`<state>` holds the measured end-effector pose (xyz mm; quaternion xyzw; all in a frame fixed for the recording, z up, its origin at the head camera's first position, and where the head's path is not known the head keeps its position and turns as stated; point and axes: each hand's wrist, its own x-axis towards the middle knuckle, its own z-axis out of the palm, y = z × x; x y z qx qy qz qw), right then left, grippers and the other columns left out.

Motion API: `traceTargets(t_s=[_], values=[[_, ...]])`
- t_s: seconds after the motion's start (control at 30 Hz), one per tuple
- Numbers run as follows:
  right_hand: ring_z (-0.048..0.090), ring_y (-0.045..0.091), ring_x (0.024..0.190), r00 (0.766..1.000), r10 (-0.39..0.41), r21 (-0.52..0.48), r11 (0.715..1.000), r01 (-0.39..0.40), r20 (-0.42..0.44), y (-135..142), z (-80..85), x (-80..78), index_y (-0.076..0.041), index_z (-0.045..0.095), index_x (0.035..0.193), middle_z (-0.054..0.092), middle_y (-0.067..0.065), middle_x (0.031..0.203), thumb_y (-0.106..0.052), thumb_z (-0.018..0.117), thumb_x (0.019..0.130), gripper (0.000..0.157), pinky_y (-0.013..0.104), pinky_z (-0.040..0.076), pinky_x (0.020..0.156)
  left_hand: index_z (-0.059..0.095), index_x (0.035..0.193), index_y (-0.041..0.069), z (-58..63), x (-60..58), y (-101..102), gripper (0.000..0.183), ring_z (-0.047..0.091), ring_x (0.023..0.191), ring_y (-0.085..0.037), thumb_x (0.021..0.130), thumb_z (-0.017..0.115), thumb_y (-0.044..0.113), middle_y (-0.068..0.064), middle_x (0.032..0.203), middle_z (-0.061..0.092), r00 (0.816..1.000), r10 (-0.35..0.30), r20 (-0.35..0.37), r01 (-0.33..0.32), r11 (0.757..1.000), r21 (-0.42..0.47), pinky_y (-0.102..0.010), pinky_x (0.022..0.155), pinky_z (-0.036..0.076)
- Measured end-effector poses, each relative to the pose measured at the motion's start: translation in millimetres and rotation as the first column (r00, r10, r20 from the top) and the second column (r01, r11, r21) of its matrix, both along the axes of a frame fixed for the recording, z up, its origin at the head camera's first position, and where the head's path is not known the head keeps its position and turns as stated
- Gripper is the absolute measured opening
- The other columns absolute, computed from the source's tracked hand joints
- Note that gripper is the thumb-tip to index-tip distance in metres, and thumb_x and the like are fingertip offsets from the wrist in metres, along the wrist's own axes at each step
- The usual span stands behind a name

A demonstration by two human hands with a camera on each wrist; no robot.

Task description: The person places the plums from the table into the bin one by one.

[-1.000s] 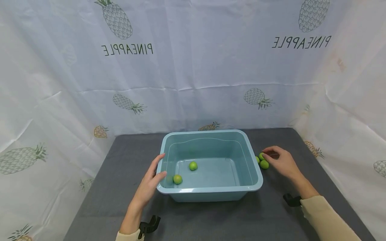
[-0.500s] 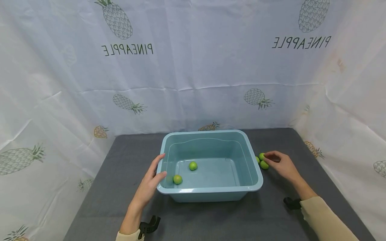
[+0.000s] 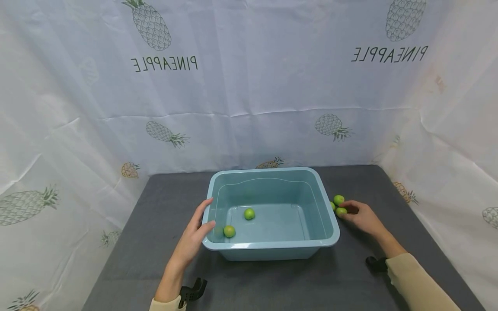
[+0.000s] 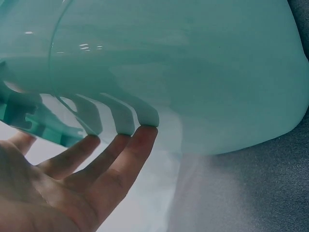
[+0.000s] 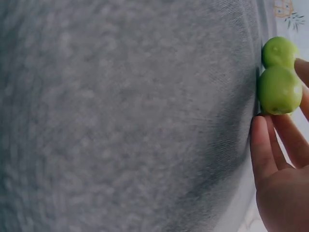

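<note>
A pale blue plastic basin (image 3: 272, 245) stands on the dark cloth, with two green limes (image 3: 249, 214) lying apart on its floor. My left hand (image 3: 190, 242) holds the basin's left rim, thumb at the rim. In the left wrist view its fingertips (image 4: 147, 133) touch the outer wall. Right of the basin, several limes lie close together. My right hand (image 3: 363, 218) has its thumb and fingers around the nearest lime (image 5: 280, 90), which still sits in the cluster. Behind it shows another lime (image 5: 280, 50); the basin's rim partly hides a third in the head view.
A dark grey cloth (image 3: 175, 190) covers the table. White curtain (image 3: 249, 86) printed with pineapples rises along the back and both sides. Black wrist bands (image 3: 192, 290) sit on both wrists.
My right hand has shifted from the back lime of the cluster toward the nearest one and taken it between thumb and fingers. The left hand and basin stay put.
</note>
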<state>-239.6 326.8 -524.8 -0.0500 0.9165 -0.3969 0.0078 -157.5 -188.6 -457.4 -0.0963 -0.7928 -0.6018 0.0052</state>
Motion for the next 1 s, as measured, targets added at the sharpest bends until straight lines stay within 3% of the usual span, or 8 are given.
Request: traceTargets(t_s=[0.43,0.87,1.0], values=[[0.063,0.035,0.104,1.0,-0.026,-0.011,1.0,0.026,0.003,4.7,-8.6,-2.0,0.008,0.061,0.127,0.063,0.028,0.121,-0.015,0.076,0.092,0.045,0.039,0.051,0.083,0.031,0.158,0.021,-1.3,0.4,-0.3,0.057,0.027,0.146,-0.045,0.104,0.051,0.019,-0.015,0.166,0.017,1.0,-0.009,0.0,0.009,1.0,0.009,-0.069,0.105,0.029],[0.062,0.038,0.109,1.0,-0.025,-0.051,0.998,0.025,-0.01,1.8,7.8,2.0,0.005,0.061,0.129,0.061,0.028,0.126,-0.02,0.075,0.093,0.046,0.042,0.051,0.086,0.031,0.157,0.022,-0.7,0.0,-1.1,0.057,0.027,0.146,-0.044,0.105,0.051,0.019,-0.015,0.166,0.017,1.0,-0.009,0.004,0.009,1.0,0.015,-0.068,0.105,0.029],[0.061,0.041,0.113,1.0,-0.021,-0.074,0.997,0.019,-0.023,2.0,15.1,2.0,0.003,0.061,0.13,0.06,0.027,0.129,-0.024,0.075,0.094,0.047,0.034,0.052,0.084,0.031,0.157,0.022,-0.5,-0.2,-1.1,0.056,0.028,0.146,-0.045,0.105,0.051,0.019,-0.015,0.166,0.018,1.0,-0.01,0.003,0.01,1.0,0.018,-0.068,0.105,0.03]])
